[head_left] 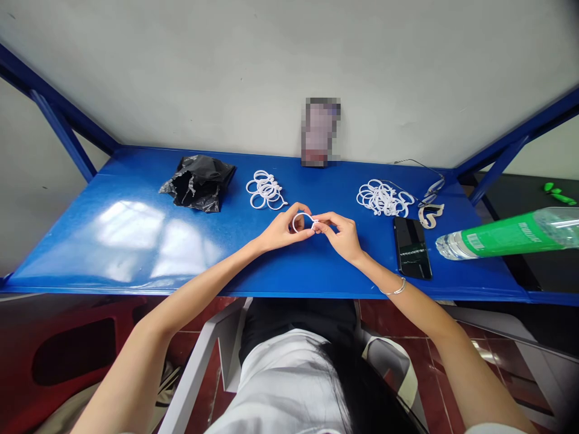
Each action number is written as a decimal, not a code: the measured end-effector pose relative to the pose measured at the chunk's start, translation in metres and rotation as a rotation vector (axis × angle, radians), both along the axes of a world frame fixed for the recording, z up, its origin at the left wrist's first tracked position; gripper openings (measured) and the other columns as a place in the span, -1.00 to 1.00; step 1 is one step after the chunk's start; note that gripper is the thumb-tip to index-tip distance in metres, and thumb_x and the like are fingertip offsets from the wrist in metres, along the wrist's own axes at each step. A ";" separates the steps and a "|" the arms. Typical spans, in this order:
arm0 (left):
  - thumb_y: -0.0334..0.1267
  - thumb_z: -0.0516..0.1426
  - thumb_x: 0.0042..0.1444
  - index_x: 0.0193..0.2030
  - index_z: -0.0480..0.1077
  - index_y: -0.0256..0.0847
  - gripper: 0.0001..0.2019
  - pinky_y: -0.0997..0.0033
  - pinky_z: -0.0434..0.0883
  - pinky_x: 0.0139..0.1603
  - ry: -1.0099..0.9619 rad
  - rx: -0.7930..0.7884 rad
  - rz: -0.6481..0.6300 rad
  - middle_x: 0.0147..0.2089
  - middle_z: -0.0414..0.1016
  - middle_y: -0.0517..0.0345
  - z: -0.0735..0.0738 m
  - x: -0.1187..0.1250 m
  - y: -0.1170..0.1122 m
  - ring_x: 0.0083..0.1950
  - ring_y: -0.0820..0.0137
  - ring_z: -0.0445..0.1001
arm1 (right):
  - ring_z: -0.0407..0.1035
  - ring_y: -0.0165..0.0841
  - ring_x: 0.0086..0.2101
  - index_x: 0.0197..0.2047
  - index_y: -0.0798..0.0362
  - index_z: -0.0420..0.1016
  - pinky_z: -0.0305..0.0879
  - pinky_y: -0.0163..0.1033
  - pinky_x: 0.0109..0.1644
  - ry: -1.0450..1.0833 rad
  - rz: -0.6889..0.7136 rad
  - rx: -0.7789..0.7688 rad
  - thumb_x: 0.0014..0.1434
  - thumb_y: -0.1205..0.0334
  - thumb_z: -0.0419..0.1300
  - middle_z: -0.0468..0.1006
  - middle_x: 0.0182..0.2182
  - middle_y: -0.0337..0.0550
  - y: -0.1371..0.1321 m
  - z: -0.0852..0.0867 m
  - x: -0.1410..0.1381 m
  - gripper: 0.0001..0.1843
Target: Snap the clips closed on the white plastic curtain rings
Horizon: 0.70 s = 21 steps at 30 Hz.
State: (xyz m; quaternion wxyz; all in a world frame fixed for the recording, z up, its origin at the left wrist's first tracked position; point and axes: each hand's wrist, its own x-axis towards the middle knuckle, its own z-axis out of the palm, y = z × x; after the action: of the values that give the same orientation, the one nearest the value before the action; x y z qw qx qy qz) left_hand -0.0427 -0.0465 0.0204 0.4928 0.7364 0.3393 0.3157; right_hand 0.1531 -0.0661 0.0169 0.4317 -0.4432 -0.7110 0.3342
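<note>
Between my two hands, above the middle of the blue table, is a white ring-shaped cord loop (295, 222). My left hand (286, 228) curls around its left side with thumb and fingers on it. At the loop's right end, my right hand (338, 234) pinches a small knot-like part; fingertips cover some of it. A small pile of similar white loops (266, 190) lies beyond my left hand. Another, larger pile of white loops (383, 198) rests beyond my right hand.
A crumpled black plastic bag (199, 182) lies at the left on the blue table (90, 241). To the right are a black phone (412, 248), a green-labelled bottle (511, 234), eyeglasses (433, 190) and a pale curved piece (429, 216). A blurred upright object (320, 132) leans against the wall.
</note>
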 end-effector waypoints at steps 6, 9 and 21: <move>0.03 0.21 0.07 -0.05 0.24 -0.18 -0.57 0.53 0.20 -0.44 0.096 0.158 0.046 -0.48 0.22 0.34 -0.003 0.000 0.001 -0.49 0.53 0.21 | 0.52 -0.31 -0.40 -0.19 -0.06 0.56 0.44 -0.18 -0.21 -0.019 -0.021 0.015 0.25 0.00 0.17 0.62 -0.40 -0.22 0.001 -0.001 0.001 -0.76; 0.02 0.18 0.10 -0.07 0.26 -0.19 -0.60 0.54 0.20 -0.45 0.122 0.183 0.062 -0.49 0.23 0.34 -0.006 0.000 0.001 -0.50 0.52 0.22 | 0.52 -0.32 -0.40 -0.18 -0.06 0.55 0.44 -0.19 -0.21 -0.034 -0.015 0.030 0.26 0.01 0.15 0.62 -0.39 -0.22 0.001 0.000 0.001 -0.76; 0.01 0.16 0.10 -0.29 0.12 -0.17 -0.66 0.56 0.13 -0.50 0.134 0.205 0.038 -0.55 0.15 0.40 -0.005 -0.001 0.002 -0.54 0.57 0.11 | 0.51 -0.36 -0.39 -0.23 -0.02 0.43 0.42 -0.28 -0.30 -0.188 -0.010 0.239 0.29 0.00 0.12 0.61 -0.37 -0.20 0.003 -0.003 0.003 -0.76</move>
State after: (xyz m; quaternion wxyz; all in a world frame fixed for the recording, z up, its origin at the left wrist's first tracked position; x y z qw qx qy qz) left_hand -0.0435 -0.0450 0.0156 0.3850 0.7958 0.3514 0.3082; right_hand 0.1557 -0.0633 0.0136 0.4145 -0.4215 -0.7808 0.2023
